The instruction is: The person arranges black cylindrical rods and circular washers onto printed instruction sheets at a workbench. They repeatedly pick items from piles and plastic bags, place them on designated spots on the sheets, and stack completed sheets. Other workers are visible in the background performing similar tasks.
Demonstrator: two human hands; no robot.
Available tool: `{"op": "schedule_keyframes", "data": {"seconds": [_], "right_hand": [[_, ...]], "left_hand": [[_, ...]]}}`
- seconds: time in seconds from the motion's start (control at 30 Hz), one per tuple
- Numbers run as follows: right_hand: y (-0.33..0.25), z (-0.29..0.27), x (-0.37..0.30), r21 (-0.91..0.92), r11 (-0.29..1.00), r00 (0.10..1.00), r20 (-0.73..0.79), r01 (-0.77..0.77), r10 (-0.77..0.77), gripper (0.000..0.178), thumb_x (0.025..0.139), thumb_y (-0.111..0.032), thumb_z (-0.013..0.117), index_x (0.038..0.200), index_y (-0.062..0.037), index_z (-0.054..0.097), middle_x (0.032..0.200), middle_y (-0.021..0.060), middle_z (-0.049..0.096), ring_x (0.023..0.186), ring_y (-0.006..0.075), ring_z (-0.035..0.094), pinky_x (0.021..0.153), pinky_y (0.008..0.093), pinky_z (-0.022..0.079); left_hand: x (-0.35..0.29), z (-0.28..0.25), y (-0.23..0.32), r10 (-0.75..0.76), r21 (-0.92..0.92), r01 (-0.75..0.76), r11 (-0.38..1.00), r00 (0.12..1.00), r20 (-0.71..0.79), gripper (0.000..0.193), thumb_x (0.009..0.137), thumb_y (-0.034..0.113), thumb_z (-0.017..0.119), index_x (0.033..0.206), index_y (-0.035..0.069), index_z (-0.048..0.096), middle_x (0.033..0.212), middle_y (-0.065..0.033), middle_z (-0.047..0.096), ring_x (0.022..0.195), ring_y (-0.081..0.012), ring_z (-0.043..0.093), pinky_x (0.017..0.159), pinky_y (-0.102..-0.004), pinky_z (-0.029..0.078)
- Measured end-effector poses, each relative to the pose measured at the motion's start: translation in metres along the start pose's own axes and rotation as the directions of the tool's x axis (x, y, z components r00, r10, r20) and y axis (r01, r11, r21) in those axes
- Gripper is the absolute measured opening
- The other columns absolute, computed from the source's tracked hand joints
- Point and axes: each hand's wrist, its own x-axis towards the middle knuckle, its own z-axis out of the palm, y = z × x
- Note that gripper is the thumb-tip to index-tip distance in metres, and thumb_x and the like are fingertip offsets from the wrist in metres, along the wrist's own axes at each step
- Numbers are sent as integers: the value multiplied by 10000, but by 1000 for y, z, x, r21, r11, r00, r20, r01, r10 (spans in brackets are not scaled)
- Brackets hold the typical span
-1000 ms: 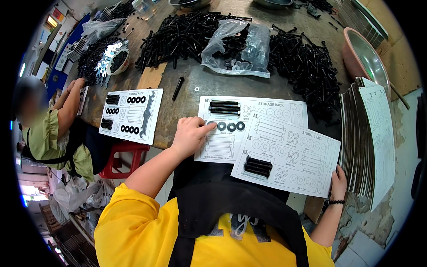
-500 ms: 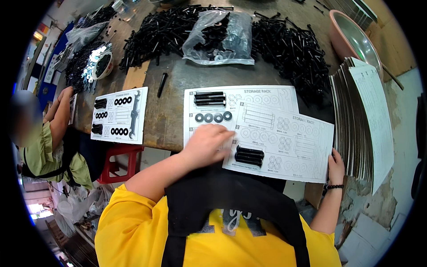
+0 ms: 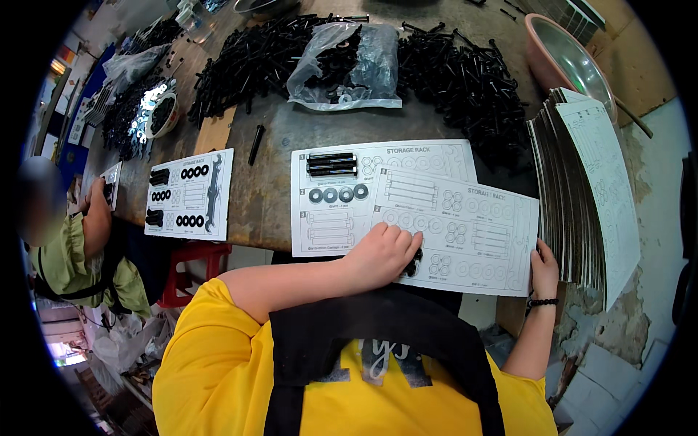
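A printed white card [image 3: 480, 254] overlaps a second printed card [image 3: 320, 247] lying flat on the table. My left hand [image 3: 385, 253] is curled down over the near left part of the upper card. Ends of black bolts [image 3: 413, 266] show beside its fingertips; the palm hides the rest. At the upper card's right edge, my right hand [image 3: 544, 270] grips it with the thumb on top. The lower card bears a row of black bolts [image 3: 331, 165] and a row of black washers [image 3: 339, 193].
Behind the cards lie heaps of black bolts [image 3: 465, 94] and a clear plastic bag [image 3: 374, 69]. A card stack [image 3: 571, 196] stands right, beside a pink-rimmed basin [image 3: 542, 54]. A filled card [image 3: 189, 192] lies left. A co-worker's hand [image 3: 97, 196] is at far left.
My left hand has moved right, from beside the bolts on the upper card to over them, and its fingers have curled. At far left, the co-worker's hand has shifted, and a card shows there.
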Motion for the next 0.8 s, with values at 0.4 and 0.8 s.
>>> {"op": "schedule_keyframes", "data": {"seconds": [0.4, 0.8], "right_hand": [[25, -21, -23, 388, 921, 989, 145, -26, -33, 313, 912, -113, 467, 1185, 39, 460, 1084, 83, 563, 940, 150, 538, 826, 291, 434], [-7, 12, -17, 590, 805, 965, 169, 66, -203, 298, 915, -110, 448, 1172, 39, 464, 1056, 87, 576, 890, 149, 554, 785, 284, 454]], "left_hand": [[-28, -8, -43, -663, -772, 543, 332, 716, 218, 331, 712, 107, 644, 996, 7, 506, 868, -176, 602, 816, -277, 603, 738, -351, 467], [-85, -29, -65, -851, -959, 60, -278, 448, 274, 121, 881, 36, 444, 988, 62, 395, 752, -82, 530, 671, -168, 565, 477, -250, 420]]}}
